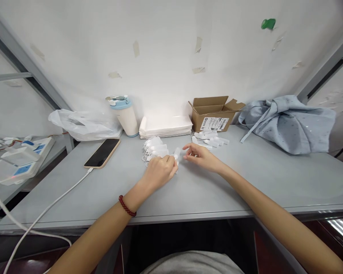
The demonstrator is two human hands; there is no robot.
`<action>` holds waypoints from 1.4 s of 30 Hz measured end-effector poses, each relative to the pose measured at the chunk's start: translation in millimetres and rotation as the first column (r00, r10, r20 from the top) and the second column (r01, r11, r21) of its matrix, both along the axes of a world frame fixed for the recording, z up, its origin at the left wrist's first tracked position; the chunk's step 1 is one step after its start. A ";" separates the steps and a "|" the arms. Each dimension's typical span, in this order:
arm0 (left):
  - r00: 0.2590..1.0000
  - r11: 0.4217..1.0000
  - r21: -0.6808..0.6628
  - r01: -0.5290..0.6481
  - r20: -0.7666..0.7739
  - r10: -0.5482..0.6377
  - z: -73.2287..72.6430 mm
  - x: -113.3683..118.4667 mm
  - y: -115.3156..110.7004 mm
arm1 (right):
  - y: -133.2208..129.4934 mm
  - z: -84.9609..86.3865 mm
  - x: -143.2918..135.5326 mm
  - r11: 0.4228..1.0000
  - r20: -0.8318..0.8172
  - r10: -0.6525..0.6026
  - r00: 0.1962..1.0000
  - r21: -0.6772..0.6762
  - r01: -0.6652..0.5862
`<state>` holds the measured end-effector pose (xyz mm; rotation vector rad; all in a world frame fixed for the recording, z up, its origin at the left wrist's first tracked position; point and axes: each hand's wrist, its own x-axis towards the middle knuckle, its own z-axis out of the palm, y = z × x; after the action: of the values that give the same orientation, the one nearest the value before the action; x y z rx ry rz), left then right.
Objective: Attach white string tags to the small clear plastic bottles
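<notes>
My left hand [161, 169] is closed around a small translucent white plastic tube [177, 153], held tilted above the desk. Just to its right, my right hand [199, 155] has its fingers apart and half curled, with nothing visible in them. A heap of similar white tubes [154, 146], with thin white loops at the left side, lies behind my left hand and is partly hidden by it. Beyond my right hand lies another group of translucent tubes [215, 140].
A stack of white sheets or envelopes [166, 126], an open cardboard box [210, 114] and a tumbler [126, 118] line the wall. A plastic bag [85, 123] and a charging phone [103, 153] are left; a blue-grey cloth bag [291, 125] is right on the grey desk [211, 194].
</notes>
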<state>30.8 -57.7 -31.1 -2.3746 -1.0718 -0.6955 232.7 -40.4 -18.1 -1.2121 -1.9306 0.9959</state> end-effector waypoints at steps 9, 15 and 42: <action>1.000 0.984 -0.177 0.009 0.001 -0.009 1.0 0.0 -1.5 | -0.2 -4.2 -2.2 0.995 0.093 0.066 0.993 0.068 -0.072; 1.000 0.965 -0.261 0.019 -0.013 -0.023 5.4 1.4 -5.1 | -1.3 -3.0 -3.8 0.994 0.111 0.074 0.991 0.072 -0.082; 0.988 0.973 -0.208 0.100 0.136 -0.073 8.2 0.9 -5.2 | 12.8 -2.2 14.9 0.949 0.209 -0.112 0.971 0.313 0.042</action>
<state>31.7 -62.8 -23.0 -2.6035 -1.1529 -0.8086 247.6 -27.5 -20.4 -1.2480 -2.0982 0.5083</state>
